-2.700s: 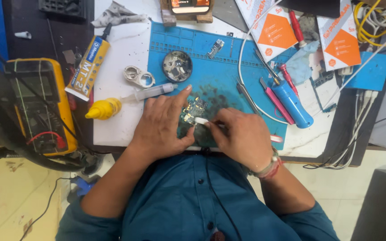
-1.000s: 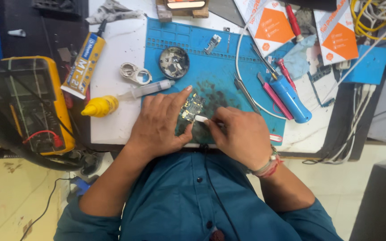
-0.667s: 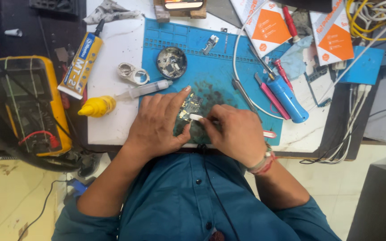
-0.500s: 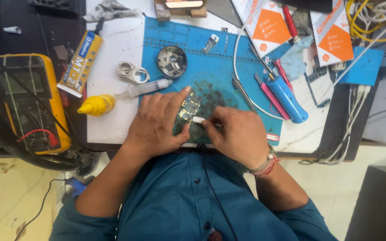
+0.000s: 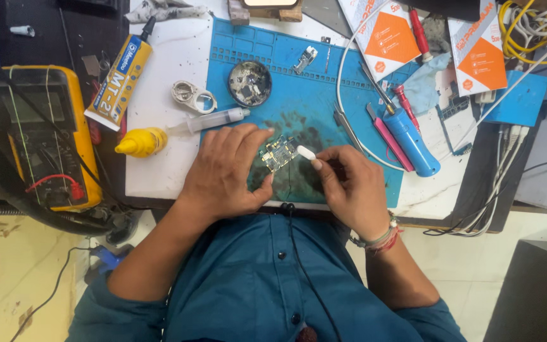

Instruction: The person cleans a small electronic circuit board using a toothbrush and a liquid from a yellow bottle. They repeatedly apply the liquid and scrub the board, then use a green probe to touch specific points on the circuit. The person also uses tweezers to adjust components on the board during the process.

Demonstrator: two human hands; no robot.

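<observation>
My left hand (image 5: 226, 170) rests on the blue work mat (image 5: 299, 69) and pins a small circuit board (image 5: 276, 153) between thumb and fingers. My right hand (image 5: 349, 190) pinches a small white tool (image 5: 306, 152) whose rounded tip touches the board's right edge. Both hands sit at the near edge of the mat, just above my blue shirt.
A yellow multimeter (image 5: 45, 142) sits at the left. A glue tube (image 5: 121, 73), a yellow bottle (image 5: 140, 141), a syringe (image 5: 207, 120) and a round dish of parts (image 5: 249, 83) lie behind my left hand. A blue cylinder tool (image 5: 411, 142), tweezers, orange-white packets (image 5: 384, 31) and cables lie to the right.
The hands have stayed on the board. The white tool's tip has made small movements against the board's right side. The camera view has shifted slightly.
</observation>
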